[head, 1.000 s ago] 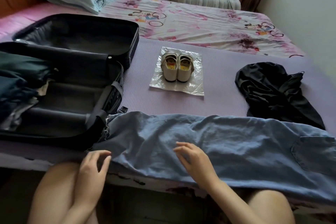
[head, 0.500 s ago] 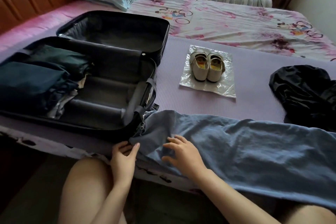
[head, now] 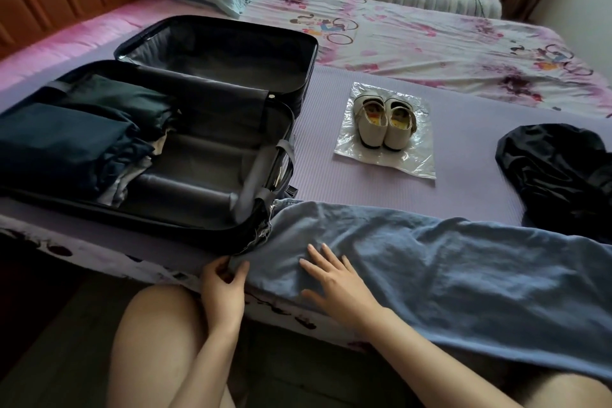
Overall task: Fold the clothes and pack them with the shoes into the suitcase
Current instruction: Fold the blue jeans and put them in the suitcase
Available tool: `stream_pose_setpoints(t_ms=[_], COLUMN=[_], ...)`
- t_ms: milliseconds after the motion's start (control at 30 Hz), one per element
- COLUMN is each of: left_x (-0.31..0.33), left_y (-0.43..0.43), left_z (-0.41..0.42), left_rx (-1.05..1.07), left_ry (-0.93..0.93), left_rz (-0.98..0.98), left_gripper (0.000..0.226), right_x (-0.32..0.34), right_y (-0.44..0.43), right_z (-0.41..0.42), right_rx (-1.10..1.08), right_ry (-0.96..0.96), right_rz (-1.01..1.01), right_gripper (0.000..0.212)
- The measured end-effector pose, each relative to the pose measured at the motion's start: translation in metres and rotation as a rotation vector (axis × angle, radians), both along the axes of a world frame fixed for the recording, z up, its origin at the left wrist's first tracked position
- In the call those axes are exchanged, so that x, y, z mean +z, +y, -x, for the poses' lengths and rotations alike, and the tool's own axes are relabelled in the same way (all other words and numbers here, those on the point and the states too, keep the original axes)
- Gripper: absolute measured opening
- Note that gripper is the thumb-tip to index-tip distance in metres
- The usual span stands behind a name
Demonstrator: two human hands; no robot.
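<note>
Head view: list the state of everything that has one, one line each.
Suitcase: open, lying flat on the bed.
Folded dark clothes: packed in the suitcase's near half.
Denim garment: spread out, unfolded.
Black garment: crumpled, unfolded.
White shoes: paired on the plastic bag, unpacked.
Left hand: pinches the denim garment's edge.
Right hand: flat on the denim garment.

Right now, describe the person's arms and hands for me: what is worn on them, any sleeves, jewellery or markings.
Both arms are bare as far up as the view shows: no sleeves reach the forearms. The left hand and the right hand wear no gloves, and no rings, watch or bracelet show on fingers or wrists. No markings are visible.
</note>
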State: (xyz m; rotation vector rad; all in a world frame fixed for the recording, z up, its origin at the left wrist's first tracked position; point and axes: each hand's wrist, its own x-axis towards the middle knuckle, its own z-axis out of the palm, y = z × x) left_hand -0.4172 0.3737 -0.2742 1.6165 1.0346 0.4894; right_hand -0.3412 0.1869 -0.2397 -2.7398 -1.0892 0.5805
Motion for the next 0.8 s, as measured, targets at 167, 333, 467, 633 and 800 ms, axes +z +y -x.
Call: stream_pose_setpoints(t_ms=[167,333,467,633,800], left_x=[-0.001,-0.001,0.004,0.01,0.015], left_y=[0.002,-0.001,-0.004,-0.009,-0.02], left_z=[-0.002,-0.002,-0.001,0.001,0.001], left_rx=[-0.054,-0.133,-0.175,-0.204,-0.238], left_ry=[0.043,0.06,0.052,-0.077,-0.198], left_rz=[-0.029,-0.05,-0.029,0.073,0.179], left_gripper=[0.038,0.034,0.026,0.019,0.026], right_x=[0.002,0.019,0.037,0.04,0.044], right_y=[0.007,0.03,0.062,0.091,0.065], right_z=[0.003,-0.023,-0.06,-0.084,-0.094], right_rx=[-0.03,-0.306,-0.291,-0.227,-0.156], right_ry=[0.054,0.005,-0.115,-0.07,0.013], right_rz=[-0.022,-0.362,-0.321,-0.317,-0.429], right_gripper=[0.064,0.061,0.057,0.037,0.017])
